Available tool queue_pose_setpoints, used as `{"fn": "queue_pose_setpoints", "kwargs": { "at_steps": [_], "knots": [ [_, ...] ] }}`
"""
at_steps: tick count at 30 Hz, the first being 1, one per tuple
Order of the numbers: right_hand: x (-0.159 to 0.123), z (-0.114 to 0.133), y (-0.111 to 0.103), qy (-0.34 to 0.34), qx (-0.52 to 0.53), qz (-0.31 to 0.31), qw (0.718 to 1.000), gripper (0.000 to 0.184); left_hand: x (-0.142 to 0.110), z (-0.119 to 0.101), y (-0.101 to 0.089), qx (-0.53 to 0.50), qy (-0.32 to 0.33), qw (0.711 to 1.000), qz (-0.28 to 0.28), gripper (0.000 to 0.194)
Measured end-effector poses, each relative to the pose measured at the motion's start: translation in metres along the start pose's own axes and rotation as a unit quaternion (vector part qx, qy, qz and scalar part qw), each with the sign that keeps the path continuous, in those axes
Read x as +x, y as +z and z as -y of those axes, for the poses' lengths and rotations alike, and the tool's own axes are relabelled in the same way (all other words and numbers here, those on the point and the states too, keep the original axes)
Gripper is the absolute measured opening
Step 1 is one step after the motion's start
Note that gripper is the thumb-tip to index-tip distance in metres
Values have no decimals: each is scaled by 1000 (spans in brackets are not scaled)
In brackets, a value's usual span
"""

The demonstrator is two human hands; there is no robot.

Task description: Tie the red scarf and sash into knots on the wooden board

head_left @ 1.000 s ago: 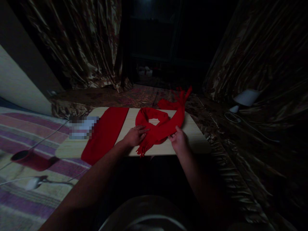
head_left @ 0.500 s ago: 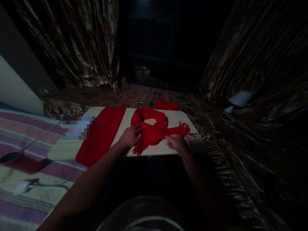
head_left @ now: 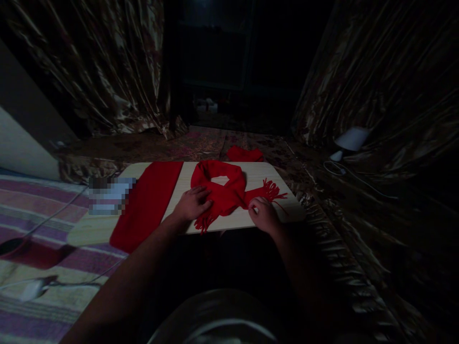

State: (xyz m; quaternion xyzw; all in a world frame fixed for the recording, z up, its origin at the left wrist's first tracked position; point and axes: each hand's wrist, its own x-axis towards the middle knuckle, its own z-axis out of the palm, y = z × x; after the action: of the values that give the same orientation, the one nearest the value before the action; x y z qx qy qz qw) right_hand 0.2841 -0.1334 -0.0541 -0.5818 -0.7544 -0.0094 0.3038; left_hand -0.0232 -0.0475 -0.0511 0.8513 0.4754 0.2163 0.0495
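Note:
A red fringed scarf (head_left: 229,203) lies looped and crossed over itself on a pale wooden lap table (head_left: 179,217). One fringed end points toward me, the other to the right. My left hand (head_left: 191,203) rests on the scarf's left side, fingers stretched out over the cloth. At the right tail, my right hand (head_left: 265,215) has its thumb and forefinger pinched at the near edge of the scarf, the other fingers curled. A flat folded red cloth (head_left: 148,205) lies left of my left hand, hanging over the table's near edge.
Beyond the table's far edge lies another red cloth (head_left: 245,154). A blurred-out item (head_left: 111,196) sits on the table's left part. A red cup (head_left: 39,253) and a white plug (head_left: 32,289) with cables lie on the striped bedding (head_left: 21,220). A white lamp (head_left: 351,139) stands at right.
My right hand has turned slightly, its fingers now curled at the scarf's near edge. My left hand stays on the cloth. The whole view has shifted a little.

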Motion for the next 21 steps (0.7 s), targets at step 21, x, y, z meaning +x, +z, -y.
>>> {"fn": "queue_pose_setpoints", "kwargs": {
  "at_steps": [21],
  "knots": [
    [-17, -14, -2, 56, 9, -83, 995, 40, 0, -5, -3, -287, -103, 950, -65, 50]
  ]
}}
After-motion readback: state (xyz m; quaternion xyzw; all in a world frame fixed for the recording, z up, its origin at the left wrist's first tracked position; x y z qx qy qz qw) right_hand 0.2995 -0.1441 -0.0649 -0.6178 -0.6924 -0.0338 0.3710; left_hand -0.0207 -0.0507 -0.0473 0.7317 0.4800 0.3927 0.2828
